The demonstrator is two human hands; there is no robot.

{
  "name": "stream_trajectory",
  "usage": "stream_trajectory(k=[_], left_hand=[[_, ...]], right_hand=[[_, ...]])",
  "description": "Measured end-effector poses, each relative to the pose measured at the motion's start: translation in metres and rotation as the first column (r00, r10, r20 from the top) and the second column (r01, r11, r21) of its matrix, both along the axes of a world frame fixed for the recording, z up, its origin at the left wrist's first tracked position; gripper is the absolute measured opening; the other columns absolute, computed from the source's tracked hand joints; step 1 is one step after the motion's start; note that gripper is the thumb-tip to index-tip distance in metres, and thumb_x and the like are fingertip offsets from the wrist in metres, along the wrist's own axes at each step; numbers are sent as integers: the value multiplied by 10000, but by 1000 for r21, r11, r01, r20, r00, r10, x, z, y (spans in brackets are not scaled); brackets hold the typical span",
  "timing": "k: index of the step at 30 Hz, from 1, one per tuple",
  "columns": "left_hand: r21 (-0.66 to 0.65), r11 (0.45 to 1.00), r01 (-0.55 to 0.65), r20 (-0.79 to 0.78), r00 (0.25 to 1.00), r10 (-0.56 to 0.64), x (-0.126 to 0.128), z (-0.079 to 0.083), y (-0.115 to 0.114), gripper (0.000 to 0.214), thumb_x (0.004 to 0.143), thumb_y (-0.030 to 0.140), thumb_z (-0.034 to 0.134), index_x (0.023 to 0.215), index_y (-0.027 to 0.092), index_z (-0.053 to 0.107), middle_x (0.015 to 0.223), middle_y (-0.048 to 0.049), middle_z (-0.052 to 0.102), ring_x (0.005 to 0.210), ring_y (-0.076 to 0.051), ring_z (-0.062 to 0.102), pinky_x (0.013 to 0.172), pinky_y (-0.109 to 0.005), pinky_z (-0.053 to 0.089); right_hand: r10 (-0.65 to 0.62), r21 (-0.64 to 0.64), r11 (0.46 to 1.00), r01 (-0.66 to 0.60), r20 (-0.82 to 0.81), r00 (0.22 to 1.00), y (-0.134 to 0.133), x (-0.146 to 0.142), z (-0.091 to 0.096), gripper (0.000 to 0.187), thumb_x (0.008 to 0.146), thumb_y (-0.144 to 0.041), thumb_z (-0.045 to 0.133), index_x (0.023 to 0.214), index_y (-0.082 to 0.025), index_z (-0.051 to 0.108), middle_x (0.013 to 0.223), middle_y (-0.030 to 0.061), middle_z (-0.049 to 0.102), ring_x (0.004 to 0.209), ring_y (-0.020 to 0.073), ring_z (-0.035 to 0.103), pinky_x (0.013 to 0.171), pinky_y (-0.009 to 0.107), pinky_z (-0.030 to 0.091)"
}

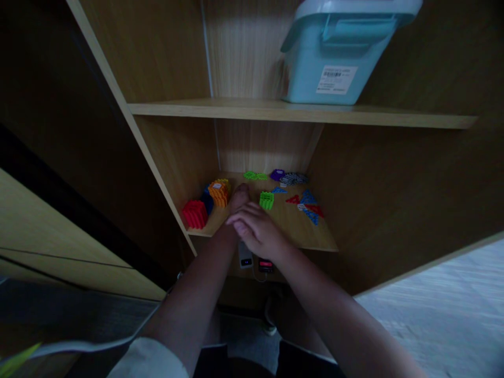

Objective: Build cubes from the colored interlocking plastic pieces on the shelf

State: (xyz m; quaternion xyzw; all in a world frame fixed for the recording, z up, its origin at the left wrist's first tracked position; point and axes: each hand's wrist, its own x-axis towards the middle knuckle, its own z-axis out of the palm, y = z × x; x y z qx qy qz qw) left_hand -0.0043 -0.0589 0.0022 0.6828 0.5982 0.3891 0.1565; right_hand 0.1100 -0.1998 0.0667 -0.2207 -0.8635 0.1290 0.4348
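An orange stack and green stack stand on the shelf.

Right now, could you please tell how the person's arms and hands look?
The left hand and right hand are gloveless. The left arm is bare below a pale sleeve; the right arm shows no sleeve in view.

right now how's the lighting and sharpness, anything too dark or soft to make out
Head view: dim, the upper left almost black, the pale grey floor at right brighter; head view again: steep perspective makes the sides of the brown wooden cabinet lean, and the grey lattice plastic pieces at the back blur together.
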Motion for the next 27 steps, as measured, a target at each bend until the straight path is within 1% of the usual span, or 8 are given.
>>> stream_trajectory(k=[2,4,5,7,11,15,20,27], left_hand=[[2,1000,-21,-11,1000,21,0,-1,2,338,965,83,521,1256,205,644,1268,-156,756,1170,-273,716,1060,-396,581],[9,999,-31,-35,999,31,0,-3,6,385,937,34,492,1259,186,640,1309,-191,731,1230,-297,699,1109,-428,560],[10,1000,-27,-45,999,27,1,-4,8,413,925,12,474,1262,182,642,1324,-205,720,1266,-310,687,1140,-447,543],[10,1000,-3,-47,999,4,1,-7,14,464,901,-17,446,1269,178,652,1345,-225,705,1329,-336,657,1196,-494,503],[56,998,41,-45,998,-39,-1,-14,28,509,877,-28,459,1305,163,657,1392,-241,692,1379,-359,622,1243,-520,464],[25,998,61,-131,990,-57,-1,-15,41,530,886,-13,496,1374,130,642,1455,-253,662,1413,-349,610,1271,-476,444],[-66,990,128,-218,966,-139,2,-12,58,605,922,27,488,1519,93,559,1584,-287,572,1518,-356,539,1304,-518,404],[-5,965,262,-259,932,-254,2,-12,83,627,936,107,555,1562,137,546,1568,-241,616,1586,-374,476,1353,-539,367]], right_hand=[[-259,109,958,267,-78,963,21,35,-6,356,1163,-379,411,1095,-247,734,1048,79,774,1035,266,675,993,456,486],[-521,127,836,534,-126,844,39,70,-17,357,1152,-384,404,1092,-253,731,1053,92,759,1059,291,654,995,475,467],[-605,129,775,619,-135,785,46,84,-23,361,1147,-384,394,1099,-251,727,1064,101,752,1071,303,645,992,480,462],[-711,121,679,724,-135,690,55,105,-38,358,1136,-378,388,1098,-237,716,1072,123,741,1068,321,627,981,487,452],[-799,98,580,809,-127,588,62,113,-59,336,1141,-364,390,1088,-217,687,1064,133,728,1034,325,609,946,472,434],[-802,162,582,797,-48,595,62,103,-61,301,1146,-372,424,1083,-226,679,1053,120,715,1044,322,602,981,478,407],[-815,126,563,817,-80,574,63,104,-59,296,1156,-360,401,1092,-227,658,1074,111,721,1061,319,604,969,463,403],[-812,122,565,816,-90,576,64,106,-62,298,1157,-356,399,1067,-230,654,1032,106,710,1026,314,603,951,457,407]])
